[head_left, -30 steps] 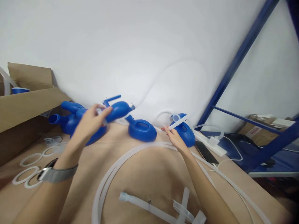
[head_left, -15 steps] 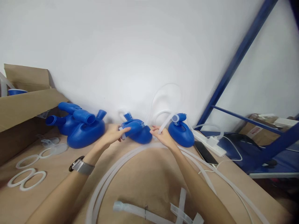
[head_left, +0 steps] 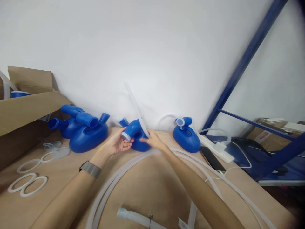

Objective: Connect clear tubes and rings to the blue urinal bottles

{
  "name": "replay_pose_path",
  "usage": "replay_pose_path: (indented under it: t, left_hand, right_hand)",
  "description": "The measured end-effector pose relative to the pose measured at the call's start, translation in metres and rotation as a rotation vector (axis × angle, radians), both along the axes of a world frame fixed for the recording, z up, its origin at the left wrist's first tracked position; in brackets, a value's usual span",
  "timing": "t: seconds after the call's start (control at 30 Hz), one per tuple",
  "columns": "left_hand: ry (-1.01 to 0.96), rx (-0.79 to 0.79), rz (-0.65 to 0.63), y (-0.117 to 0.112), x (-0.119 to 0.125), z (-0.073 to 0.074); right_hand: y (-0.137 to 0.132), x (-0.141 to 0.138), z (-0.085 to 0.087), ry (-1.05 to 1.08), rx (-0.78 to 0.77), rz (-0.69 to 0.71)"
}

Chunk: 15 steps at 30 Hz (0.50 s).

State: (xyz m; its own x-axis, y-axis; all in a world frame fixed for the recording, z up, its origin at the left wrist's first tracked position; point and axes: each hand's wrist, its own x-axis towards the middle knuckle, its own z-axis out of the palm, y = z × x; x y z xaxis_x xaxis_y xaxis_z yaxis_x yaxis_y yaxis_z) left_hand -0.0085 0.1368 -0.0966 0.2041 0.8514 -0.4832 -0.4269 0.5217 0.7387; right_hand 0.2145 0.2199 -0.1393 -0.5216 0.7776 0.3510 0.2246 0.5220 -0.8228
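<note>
My left hand (head_left: 117, 143) cups a blue plastic vessel (head_left: 135, 135) from below, fingers curled under its white-rimmed spout. My right hand (head_left: 152, 141) is closed against the vessel's right side and pinches a thin translucent tube (head_left: 136, 104) that rises from it toward the wall. A watch sits on my left wrist. The vessel rests at the far middle of the brown table (head_left: 147, 184).
Two more blue vessels (head_left: 82, 130) lie at the left, another (head_left: 186, 136) at the right. White rings (head_left: 26, 183) lie at the front left. Long translucent hoses (head_left: 114, 184) curve across the table. A cardboard box (head_left: 26, 105) stands left; a power strip (head_left: 214, 148) and a blue metal frame (head_left: 240, 63) are at the right.
The vessel's spout has tilted up toward my left palm. My right hand has moved left onto the vessel, and the thin tube now stands up against the wall.
</note>
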Motion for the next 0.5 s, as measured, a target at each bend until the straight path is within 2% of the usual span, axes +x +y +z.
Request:
replay_pose_path:
  t: [0.17,0.27,0.37,0.43,0.5]
  left_hand:
    - [-0.155,0.074,-0.007,0.003,0.017,0.004]
    - [-0.115,0.066,-0.028,0.003,0.024,0.005]
    - [0.143,0.079,-0.041,0.0,0.021,0.01]
    - [0.435,0.13,-0.016,-0.005,0.015,0.018]
    - [0.731,0.25,-0.058,-0.016,0.012,0.028]
  right_hand:
    - [-0.013,0.005,0.002,-0.036,0.011,0.041]
    - [-0.013,0.007,0.005,-0.062,0.014,0.038]
    - [-0.01,0.008,0.007,-0.088,0.02,0.017]
    - [-0.007,0.008,0.007,-0.104,0.027,-0.012]
    - [-0.002,0.01,0.007,-0.127,0.037,-0.065]
